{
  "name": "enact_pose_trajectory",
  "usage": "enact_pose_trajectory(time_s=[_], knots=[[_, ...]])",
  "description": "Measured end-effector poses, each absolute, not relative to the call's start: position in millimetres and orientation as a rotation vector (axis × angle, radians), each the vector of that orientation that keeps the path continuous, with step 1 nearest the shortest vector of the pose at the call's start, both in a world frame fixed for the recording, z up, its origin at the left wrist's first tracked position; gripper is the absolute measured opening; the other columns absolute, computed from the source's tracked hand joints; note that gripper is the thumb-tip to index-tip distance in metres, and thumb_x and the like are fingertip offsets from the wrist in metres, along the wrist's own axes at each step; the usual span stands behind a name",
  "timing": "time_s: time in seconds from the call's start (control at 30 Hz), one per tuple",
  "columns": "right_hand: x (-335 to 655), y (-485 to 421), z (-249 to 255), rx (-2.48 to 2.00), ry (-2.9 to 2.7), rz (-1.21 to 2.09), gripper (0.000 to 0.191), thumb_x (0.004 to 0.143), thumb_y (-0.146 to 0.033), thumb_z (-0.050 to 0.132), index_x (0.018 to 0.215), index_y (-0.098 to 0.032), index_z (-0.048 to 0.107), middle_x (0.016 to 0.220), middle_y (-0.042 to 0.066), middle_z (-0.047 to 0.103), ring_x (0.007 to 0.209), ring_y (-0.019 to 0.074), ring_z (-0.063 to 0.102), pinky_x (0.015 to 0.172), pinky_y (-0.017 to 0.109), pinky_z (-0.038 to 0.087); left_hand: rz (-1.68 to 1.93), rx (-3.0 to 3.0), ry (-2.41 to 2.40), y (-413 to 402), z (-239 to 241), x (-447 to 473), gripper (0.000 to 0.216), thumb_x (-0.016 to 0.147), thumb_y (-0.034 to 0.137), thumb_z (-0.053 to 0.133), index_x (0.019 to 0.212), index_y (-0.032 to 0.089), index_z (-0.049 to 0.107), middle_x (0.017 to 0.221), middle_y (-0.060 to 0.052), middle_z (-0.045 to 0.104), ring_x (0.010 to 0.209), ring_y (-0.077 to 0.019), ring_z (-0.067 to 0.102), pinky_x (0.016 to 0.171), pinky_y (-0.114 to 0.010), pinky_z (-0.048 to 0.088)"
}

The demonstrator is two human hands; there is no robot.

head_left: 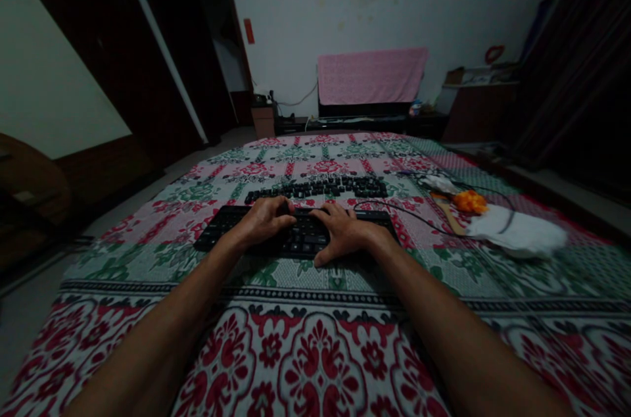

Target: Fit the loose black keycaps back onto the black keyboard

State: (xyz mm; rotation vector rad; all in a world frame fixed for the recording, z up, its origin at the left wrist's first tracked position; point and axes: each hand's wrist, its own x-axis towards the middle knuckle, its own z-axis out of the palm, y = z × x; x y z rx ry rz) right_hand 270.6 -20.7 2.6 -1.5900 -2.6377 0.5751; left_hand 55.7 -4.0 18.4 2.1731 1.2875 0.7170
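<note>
Black plastic keyboard [296, 233] lies mid-frame on the floral bedspread [315, 338]; left hand [263, 220] and right hand [345, 231] rest flat, fingers spread over keys, apparently to type.

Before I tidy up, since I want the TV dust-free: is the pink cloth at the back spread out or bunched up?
Spread out: the pink cloth hangs flat and wide, draped over something against the wall.

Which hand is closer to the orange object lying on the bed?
Right. The right hand rests on the near keyboard, left of the orange object; the left hand is farther left.
</note>
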Motion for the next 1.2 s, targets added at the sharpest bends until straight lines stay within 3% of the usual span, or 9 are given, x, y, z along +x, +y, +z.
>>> enact_pose_trajectory(time_s=[0.17, 0.33, 0.57, 0.73, 0.97, 1.2], knots=[[270.4, -21.4, 2.8, -1.571, -2.639, 0.556, 0.112, 0.044, -0.068, 0.068, 0.139, -0.028, 0.023, 0.142, 0.011, 0.02, 0.131, 0.038, 0.011, 0.104, 0.058, 0.012, 0.671, 1.974, 1.237, 0.2, 19.7, 54.1, 0.024, 0.06, 0.028, 0.064, 0.081, 0.016, 0.059, 0.064, 0.003, 0.059, 0.055, -0.0109, 0.052, 0.052, -0.021, 0.039], [271.6, -18.3, -0.4, -1.565, -2.647, 0.541, 0.115, 0.042, -0.069, 0.068, 0.139, -0.027, 0.023, 0.142, 0.012, 0.02, 0.132, 0.0382, 0.011, 0.105, 0.058, 0.01, 0.721, 1.863, 1.513, 7.4, 13.8, 57.3, 0.021, 0.057, 0.025, 0.066, 0.076, 0.016, 0.061, 0.052, 0.003, 0.059, 0.049, -0.0122, 0.053, 0.048, -0.021, 0.038], [272.2, -16.0, -3.3, -1.534, -2.647, 0.532, 0.111, 0.044, -0.067, 0.068, 0.138, -0.028, 0.024, 0.141, 0.012, 0.021, 0.13, 0.0378, 0.015, 0.103, 0.06, 0.012, 0.506, 2.183, 1.808, -6.9, 30.8, 74.2, 0.016, 0.063, 0.024, 0.059, 0.076, 0.016, 0.064, 0.059, 0.0, 0.063, 0.059, -0.0136, 0.056, 0.055, -0.021, 0.038], [272.1, -15.0, -4.2, -1.557, -2.647, 0.541, 0.112, 0.044, -0.067, 0.069, 0.139, -0.029, 0.023, 0.142, 0.013, 0.018, 0.131, 0.0383, 0.011, 0.103, 0.06, 0.011, 0.505, 2.261, 1.665, -6.8, 31.4, 67.9, 0.017, 0.063, 0.022, 0.057, 0.079, 0.018, 0.062, 0.061, 0.001, 0.061, 0.06, -0.0142, 0.056, 0.057, -0.022, 0.039], [271.5, -17.1, -1.5, -1.569, -2.65, 0.532, 0.115, 0.043, -0.069, 0.068, 0.14, -0.027, 0.022, 0.144, 0.013, 0.015, 0.133, 0.0388, 0.008, 0.103, 0.06, 0.01, 0.598, 1.786, 1.432, 3.0, 26.1, 52.3, 0.024, 0.057, 0.022, 0.063, 0.079, 0.016, 0.055, 0.053, 0.005, 0.054, 0.047, -0.0104, 0.05, 0.047, -0.02, 0.037], [271.1, -17.9, -0.4, -1.551, -2.649, 0.52, 0.114, 0.044, -0.069, 0.067, 0.139, -0.026, 0.023, 0.143, 0.014, 0.018, 0.131, 0.0388, 0.013, 0.103, 0.06, 0.011, 0.668, 1.565, 1.495, -0.3, 33.2, 54.4, 0.026, 0.053, 0.015, 0.066, 0.075, 0.016, 0.052, 0.048, 0.005, 0.053, 0.041, -0.0085, 0.047, 0.043, -0.02, 0.035]])
